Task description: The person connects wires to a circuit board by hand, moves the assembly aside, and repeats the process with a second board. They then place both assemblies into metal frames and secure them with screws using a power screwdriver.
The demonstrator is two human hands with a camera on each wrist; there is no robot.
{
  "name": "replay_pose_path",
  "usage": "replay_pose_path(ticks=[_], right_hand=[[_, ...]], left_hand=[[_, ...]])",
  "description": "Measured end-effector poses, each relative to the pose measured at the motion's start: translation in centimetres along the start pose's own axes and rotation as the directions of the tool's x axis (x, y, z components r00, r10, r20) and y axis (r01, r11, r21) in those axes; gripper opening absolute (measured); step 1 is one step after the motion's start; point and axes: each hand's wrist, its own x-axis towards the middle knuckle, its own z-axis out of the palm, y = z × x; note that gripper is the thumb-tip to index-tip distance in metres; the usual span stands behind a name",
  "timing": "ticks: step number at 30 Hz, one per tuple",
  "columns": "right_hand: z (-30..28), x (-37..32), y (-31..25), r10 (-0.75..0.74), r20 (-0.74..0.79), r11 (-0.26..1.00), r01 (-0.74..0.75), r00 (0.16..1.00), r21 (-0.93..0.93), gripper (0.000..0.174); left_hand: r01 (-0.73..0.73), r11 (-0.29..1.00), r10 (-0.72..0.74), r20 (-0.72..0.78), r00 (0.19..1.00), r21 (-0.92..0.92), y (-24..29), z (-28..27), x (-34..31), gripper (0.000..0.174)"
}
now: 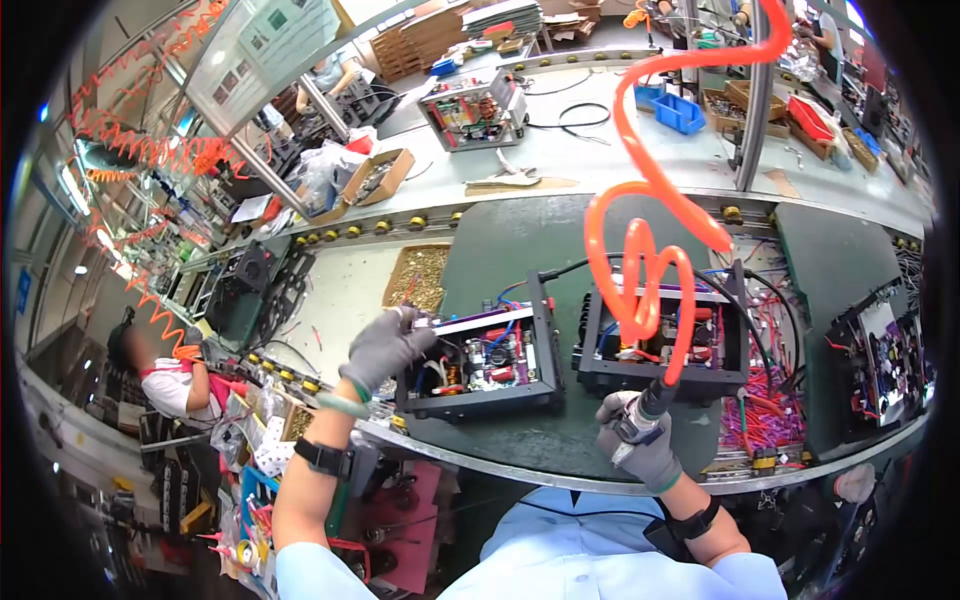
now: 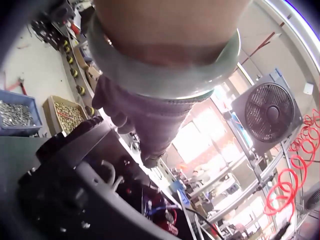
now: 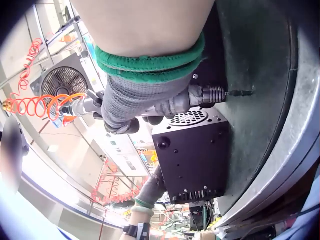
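Note:
My gloved left hand grips the upper left corner of an opened black metal chassis, with its fingers at the end of the upright panel. Wires and circuit boards fill the inside of the chassis. My gloved right hand holds an air screwdriver, its fingers wrapped round the body. The driver's bit points down at the green mat. An orange coiled hose runs up from the tool, in front of a second opened chassis.
Brass-coloured screws fill a box behind the left chassis. Another device stands at the far right, past a bundle of red and purple wires. A metal edge runs along the front. Another person is at the left.

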Motion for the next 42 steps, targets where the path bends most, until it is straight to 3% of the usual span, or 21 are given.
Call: replay_pose_path(ticks=[2, 4, 7, 10, 12, 14, 15, 18, 21, 24, 27, 28, 30, 31, 32, 33, 35, 36, 37, 38, 42], right_hand=[[0.6, 0.3, -0.8, 0.044, 0.000, 0.999, -0.044, 0.999, 0.008, 0.039], [0.3, 0.5, -1.0, 0.097, 0.063, 0.986, -0.104, 0.993, 0.133, 0.039], [-0.4, 0.1, 0.4, 0.022, 0.022, 0.998, -0.021, 1.000, -0.056, 0.043], [-1.0, -0.6, 0.9, 0.017, 0.022, 1.000, -0.017, 1.000, -0.013, 0.048], [-1.2, -1.0, 1.3, 0.028, 0.034, 1.000, -0.028, 0.999, -0.007, 0.050], [-0.7, -1.1, 1.4, 0.078, -0.074, 0.987, -0.067, 0.994, 0.149, 0.045], [-0.7, -1.1, 1.4, 0.009, -0.056, 0.999, -0.007, 0.998, 0.039, 0.044], [-0.5, -1.1, 1.3, 0.018, -0.033, 1.000, -0.018, 0.999, 0.003, 0.044], [0.1, -0.9, 0.5, 0.064, -0.026, 0.998, -0.064, 0.998, 0.012, 0.043], [0.1, -0.9, 0.3, 0.115, 0.018, 0.993, -0.114, 0.993, -0.035, 0.045], [0.1, -0.7, 0.4, 0.079, 0.078, 0.996, -0.075, 0.994, -0.056, 0.047], [0.3, -0.6, 0.1, 0.050, 0.089, 0.995, -0.042, 0.995, -0.086, 0.053], [1.0, -1.3, -0.7, 0.092, 0.063, 0.994, -0.088, 0.994, -0.066, 0.051], [0.9, -1.6, -0.4, 0.103, 0.056, 0.989, -0.096, 0.993, -0.114, 0.050], [0.8, -1.6, -0.2, 0.104, 0.039, 0.981, -0.096, 0.994, -0.167, 0.049], [0.8, -1.5, -0.5, 0.052, 0.085, 0.967, -0.029, 0.995, -0.254, 0.045], [0.1, -1.8, 0.0, 0.093, 0.090, 0.983, -0.078, 0.992, -0.164, 0.048], [0.0, -1.8, 0.0, 0.107, 0.097, 0.986, -0.093, 0.989, -0.140, 0.049], [0.0, -2.0, -0.1, 0.111, 0.099, 0.985, -0.096, 0.989, -0.146, 0.049], [0.2, -1.9, -0.3, 0.103, 0.091, 0.986, -0.090, 0.990, -0.140, 0.049], [0.8, -1.4, 0.1, 0.113, 0.058, 0.982, -0.103, 0.992, -0.156, 0.051]], left_hand=[[-0.108, 0.959, 0.157, -0.174, 0.972, 0.263, -0.8, 2.3, -0.9, 0.066], [-0.240, 0.878, 0.351, -0.217, 0.911, 0.414, 1.7, 3.7, -1.6, 0.068], [-0.311, 0.860, 0.424, -0.228, 0.877, 0.404, 5.0, 5.1, -1.4, 0.068], [-0.302, 0.853, 0.385, -0.123, 0.915, 0.427, 5.9, 5.1, -0.2, 0.065], [-0.280, 0.889, 0.316, -0.043, 0.948, 0.362, 5.7, 4.5, 0.7, 0.054], [-0.301, 0.921, 0.329, -0.080, 0.941, 0.248, 4.5, 5.1, 1.4, 0.045], [-0.294, 0.923, 0.321, -0.079, 0.944, 0.247, 3.9, 5.3, 1.8, 0.045], [-0.321, 0.938, 0.332, -0.069, 0.941, 0.132, 3.3, 5.4, 2.1, 0.041], [-0.321, 0.899, 0.371, -0.129, 0.919, 0.298, 3.8, 5.4, 1.8, 0.034], [-0.254, 0.913, 0.308, -0.129, 0.943, 0.320, 4.1, 5.5, 1.9, 0.033], [-0.261, 0.934, 0.324, -0.269, 0.907, 0.243, 2.6, 7.8, 4.3, 0.021], [-0.220, 0.922, 0.314, -0.281, 0.907, 0.320, 3.8, 7.2, 3.4, 0.018], [-0.269, 0.937, 0.335, -0.349, 0.875, 0.222, 3.1, 7.4, 3.2, 0.019], [-0.332, 0.933, 0.359, -0.309, 0.881, 0.138, 2.5, 6.9, 3.1, 0.024], [-0.386, 0.919, 0.364, -0.195, 0.911, -0.087, 1.4, 6.1, 3.2, 0.030], [-0.353, 0.859, 0.298, -0.200, 0.933, -0.371, 0.7, 4.8, 2.7, 0.031], [-0.217, 0.598, 0.145, -0.162, 0.976, -0.771, -1.1, 1.2, 0.3, 0.033], [-0.232, 0.502, 0.119, -0.199, 0.973, -0.833, -4.4, 0.7, 0.2, 0.039], [-0.181, 0.252, 0.117, -0.156, 0.981, -0.951, -8.1, -0.2, -0.5, 0.042], [-0.121, 0.196, -0.019, -0.128, 0.992, -0.973, -10.7, -0.8, -1.0, 0.042], [-0.037, 0.109, -0.316, -0.070, 0.946, -0.993, -21.5, 0.4, -2.2, 0.030]])
